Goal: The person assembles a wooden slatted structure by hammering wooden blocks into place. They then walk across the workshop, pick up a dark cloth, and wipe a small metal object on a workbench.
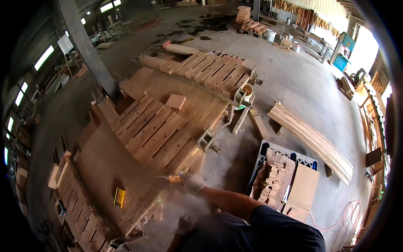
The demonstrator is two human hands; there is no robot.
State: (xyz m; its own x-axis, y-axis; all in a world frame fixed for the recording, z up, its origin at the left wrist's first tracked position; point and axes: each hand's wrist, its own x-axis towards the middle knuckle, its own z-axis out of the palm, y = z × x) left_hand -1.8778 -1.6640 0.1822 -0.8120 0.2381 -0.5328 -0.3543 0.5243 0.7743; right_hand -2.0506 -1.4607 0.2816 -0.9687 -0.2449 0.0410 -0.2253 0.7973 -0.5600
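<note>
At the near edge of the bench (142,206), just beside the lower corner of the middle panel (155,130): orange tool (174,179), gripped in the right hand (193,183). Fingers closed around the short, bulky handle; slim tip projecting beyond. Long axis of tool roughly crosswise to the person, tip pointing left and slightly away, handle end to the right. Contact between tip and panel: cannot tell, owing to brownish haze.

Left hand (184,224) lower, close to the body, blurred; cannot tell whether wide, narrow or holding anything. Pale covering on both hands.

Materials: middle panel of flat brown boards laid side by side, pierced by long narrow slots and small round holes; boards slanting from lower left to upper right. Metal clamp (208,140) at its right end. Smooth rectangular block (175,102) near its far edge. Bench surface matt, coated with fine tan dust. Yellow tool (119,198), straight-edged with dark middle, lying flat left of the hands. Similar slotted far panel (210,71) and left panel (77,206).

To the right, on smooth grey concrete floor (302,92): long rough-edged boards (310,140), plus plastic pallet (308,161) bearing short wood pieces (273,180) and flat cardboard (303,189).
</note>
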